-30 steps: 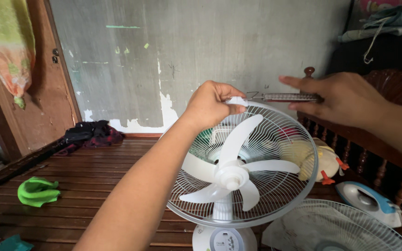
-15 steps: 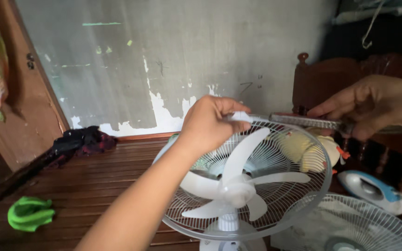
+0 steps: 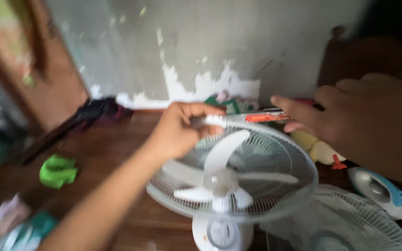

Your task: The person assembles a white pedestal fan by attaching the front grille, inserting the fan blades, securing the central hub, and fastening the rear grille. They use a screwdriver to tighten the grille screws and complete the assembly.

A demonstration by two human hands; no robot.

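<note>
We note our left hand (image 3: 177,132) pinching the fan guard (image 3: 275,186) clip at its top rim; our right hand (image 3: 349,116) fingers pinch a screwdriver (image 3: 261,117) beside it. The thin wire guard looks light, springy; grip the rim.

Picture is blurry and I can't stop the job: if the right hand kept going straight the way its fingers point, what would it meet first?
The right hand points left along the screwdriver. First in that line is probably the left hand, pinching a white clip on the fan guard's rim. Depth is unclear.
</note>
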